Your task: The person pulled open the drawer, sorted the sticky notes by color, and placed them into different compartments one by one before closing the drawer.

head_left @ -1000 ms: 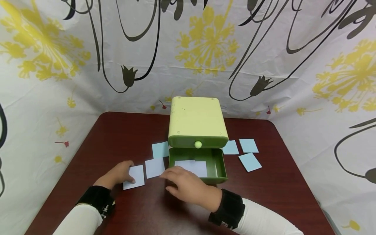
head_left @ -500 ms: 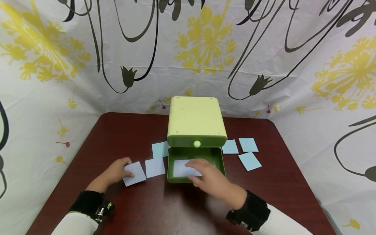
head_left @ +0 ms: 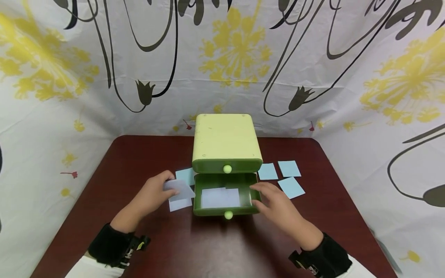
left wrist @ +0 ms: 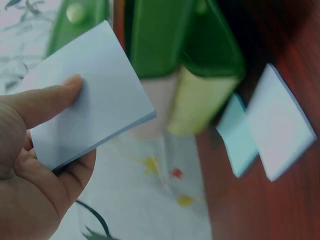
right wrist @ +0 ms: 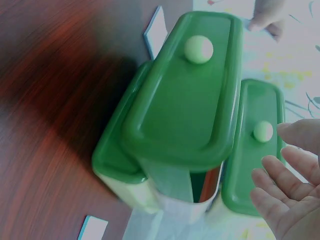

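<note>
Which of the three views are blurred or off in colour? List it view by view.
Head view: sharp and evenly lit, with soft shadows under the hands on the dark red wooden table. Left wrist view: the pale blue square paper note held by the left hand is fairly crisp, the background smeared. Right wrist view: dim, bluish, the green plastic drawer box soft, the table streaked by motion.

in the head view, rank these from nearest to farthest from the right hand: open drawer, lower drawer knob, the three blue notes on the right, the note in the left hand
1. Open drawer: its right wall meets the right hand.
2 and 3. Lower drawer knob, to the hand's left, and the three blue notes, to its right: too close to call.
4. Note held by the left hand, beyond the drawer.
</note>
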`<move>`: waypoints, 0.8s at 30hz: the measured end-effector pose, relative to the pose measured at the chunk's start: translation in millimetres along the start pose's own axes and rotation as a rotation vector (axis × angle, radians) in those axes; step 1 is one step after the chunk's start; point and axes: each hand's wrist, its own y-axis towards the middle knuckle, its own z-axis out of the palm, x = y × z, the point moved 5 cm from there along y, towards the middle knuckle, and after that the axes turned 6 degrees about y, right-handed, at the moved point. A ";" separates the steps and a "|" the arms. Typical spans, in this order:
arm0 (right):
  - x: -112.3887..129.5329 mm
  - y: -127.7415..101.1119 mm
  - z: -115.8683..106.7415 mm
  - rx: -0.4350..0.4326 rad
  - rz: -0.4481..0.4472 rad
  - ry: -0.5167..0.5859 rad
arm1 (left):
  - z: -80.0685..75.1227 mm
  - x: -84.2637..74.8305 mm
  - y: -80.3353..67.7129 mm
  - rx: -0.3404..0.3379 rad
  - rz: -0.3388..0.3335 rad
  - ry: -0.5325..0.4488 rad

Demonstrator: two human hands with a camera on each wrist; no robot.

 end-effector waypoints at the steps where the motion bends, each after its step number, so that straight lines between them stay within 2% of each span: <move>1: -2.0 -1.9 -1.7 -0.007 0.001 -0.002 | 0.6 -6.7 0.5 0.001 0.008 0.000; 7: -12.8 -12.6 -11.0 -0.034 0.018 -0.018 | 12.6 -43.6 8.5 -0.025 0.062 0.022; 12: -22.8 -20.7 -16.3 -0.043 0.052 -0.008 | 38.3 -78.4 21.1 -0.079 0.195 0.072; 14: -27.3 -23.5 -17.6 -0.047 0.066 -0.006 | 51.3 -91.0 26.9 -0.074 0.245 0.089; 21: -38.5 -30.9 -21.6 -0.063 0.075 -0.006 | 95.3 -119.2 45.3 0.091 0.344 0.109; 24: -42.5 -34.5 -23.0 -0.059 0.089 -0.006 | 108.6 -126.2 50.6 0.162 0.358 0.122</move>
